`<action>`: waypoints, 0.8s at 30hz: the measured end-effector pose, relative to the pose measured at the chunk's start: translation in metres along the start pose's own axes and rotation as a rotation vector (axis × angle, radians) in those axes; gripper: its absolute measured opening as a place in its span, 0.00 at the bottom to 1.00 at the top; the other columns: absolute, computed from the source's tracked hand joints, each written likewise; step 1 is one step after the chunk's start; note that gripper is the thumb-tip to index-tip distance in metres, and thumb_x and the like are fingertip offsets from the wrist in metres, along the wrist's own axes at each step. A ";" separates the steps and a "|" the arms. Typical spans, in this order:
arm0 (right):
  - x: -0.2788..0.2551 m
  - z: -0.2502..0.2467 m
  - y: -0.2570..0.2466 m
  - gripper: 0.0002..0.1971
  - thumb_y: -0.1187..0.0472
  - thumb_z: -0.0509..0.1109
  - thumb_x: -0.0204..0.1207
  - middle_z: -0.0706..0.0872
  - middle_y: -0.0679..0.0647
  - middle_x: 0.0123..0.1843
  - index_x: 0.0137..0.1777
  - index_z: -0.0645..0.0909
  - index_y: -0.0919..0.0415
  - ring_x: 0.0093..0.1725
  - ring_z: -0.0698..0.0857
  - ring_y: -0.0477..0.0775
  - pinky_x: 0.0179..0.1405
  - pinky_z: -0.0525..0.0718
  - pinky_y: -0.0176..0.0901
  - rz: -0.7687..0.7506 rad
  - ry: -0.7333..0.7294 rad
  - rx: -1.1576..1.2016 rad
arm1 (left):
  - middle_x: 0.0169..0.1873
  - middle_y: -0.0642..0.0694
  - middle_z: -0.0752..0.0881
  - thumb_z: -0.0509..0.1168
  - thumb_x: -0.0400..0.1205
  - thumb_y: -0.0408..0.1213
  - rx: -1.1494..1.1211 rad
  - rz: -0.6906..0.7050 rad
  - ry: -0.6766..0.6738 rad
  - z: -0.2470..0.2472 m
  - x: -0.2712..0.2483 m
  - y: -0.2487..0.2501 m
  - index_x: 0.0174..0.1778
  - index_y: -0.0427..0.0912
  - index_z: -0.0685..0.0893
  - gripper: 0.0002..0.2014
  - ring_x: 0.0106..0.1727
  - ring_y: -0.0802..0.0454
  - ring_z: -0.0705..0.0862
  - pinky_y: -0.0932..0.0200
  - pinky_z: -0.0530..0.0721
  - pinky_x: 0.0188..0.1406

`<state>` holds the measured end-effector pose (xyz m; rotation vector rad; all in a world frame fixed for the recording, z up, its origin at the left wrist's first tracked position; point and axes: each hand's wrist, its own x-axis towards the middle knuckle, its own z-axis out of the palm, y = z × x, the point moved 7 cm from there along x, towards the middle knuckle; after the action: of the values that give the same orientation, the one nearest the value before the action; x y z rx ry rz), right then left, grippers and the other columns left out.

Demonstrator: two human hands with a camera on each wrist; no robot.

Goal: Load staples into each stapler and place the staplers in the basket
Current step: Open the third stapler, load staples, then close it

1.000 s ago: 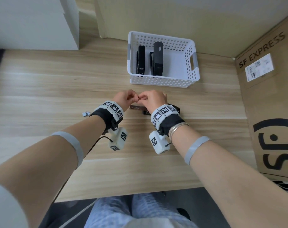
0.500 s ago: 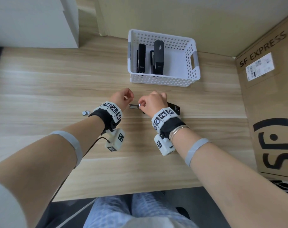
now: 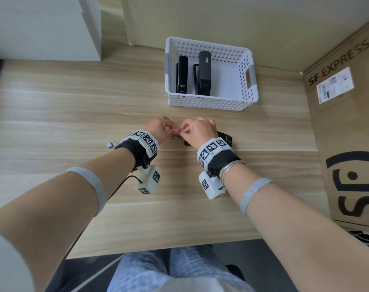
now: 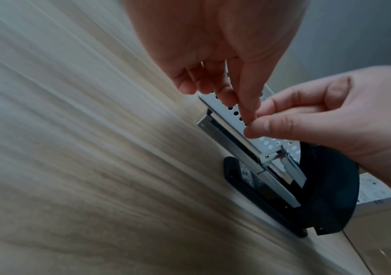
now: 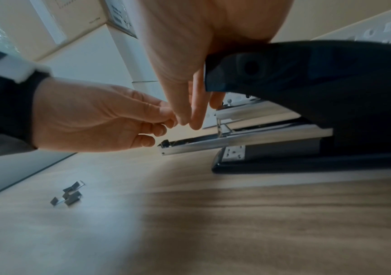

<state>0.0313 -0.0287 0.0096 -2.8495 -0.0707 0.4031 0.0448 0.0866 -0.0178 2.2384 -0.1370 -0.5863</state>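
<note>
A black stapler (image 4: 284,188) lies open on the wooden table, its metal staple channel (image 5: 237,143) pulled out to the left and its top cover (image 5: 307,89) raised. Just above the channel my two hands meet fingertip to fingertip. My right hand (image 3: 182,131) pinches a small grey staple strip (image 3: 182,130) between thumb and forefinger. The curled fingertips of my left hand (image 3: 165,129) close on the same spot; the strip is mostly hidden between the fingers. The white perforated basket (image 3: 209,102) stands farther back and holds two black staplers (image 3: 182,74) (image 3: 204,72).
Several loose staple pieces (image 3: 111,144) lie on the table to the left of my left wrist. A big cardboard box (image 3: 347,133) walls off the right side. A white cabinet (image 3: 42,28) stands at the back left. The table's front edge is close to my lap.
One second ago the fingertips touched; half a second ago the hands had drawn apart, the right one keeping the staple strip. Now the left fingers have come back to it.
</note>
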 end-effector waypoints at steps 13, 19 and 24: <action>-0.001 0.008 -0.005 0.08 0.56 0.66 0.78 0.90 0.45 0.46 0.49 0.88 0.47 0.62 0.74 0.52 0.62 0.63 0.51 -0.006 -0.064 -0.206 | 0.46 0.49 0.75 0.63 0.80 0.34 0.032 -0.040 0.061 0.001 0.001 -0.009 0.53 0.39 0.86 0.09 0.41 0.53 0.74 0.64 0.70 0.44; 0.002 0.011 -0.007 0.08 0.57 0.67 0.78 0.89 0.48 0.46 0.49 0.89 0.49 0.61 0.74 0.52 0.60 0.63 0.50 0.006 -0.054 -0.227 | 0.46 0.49 0.74 0.63 0.81 0.33 0.038 -0.045 0.059 0.002 0.000 -0.014 0.54 0.37 0.85 0.10 0.43 0.52 0.74 0.65 0.70 0.47; 0.004 0.011 -0.010 0.07 0.58 0.69 0.77 0.89 0.48 0.46 0.49 0.89 0.50 0.63 0.74 0.52 0.61 0.64 0.50 0.014 -0.073 -0.263 | 0.46 0.49 0.74 0.63 0.80 0.33 0.035 -0.062 0.070 0.000 0.001 -0.017 0.52 0.37 0.86 0.09 0.42 0.51 0.74 0.63 0.71 0.47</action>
<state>0.0323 -0.0158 0.0008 -3.0936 -0.1271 0.5373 0.0444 0.0974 -0.0305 2.3010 -0.0426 -0.5420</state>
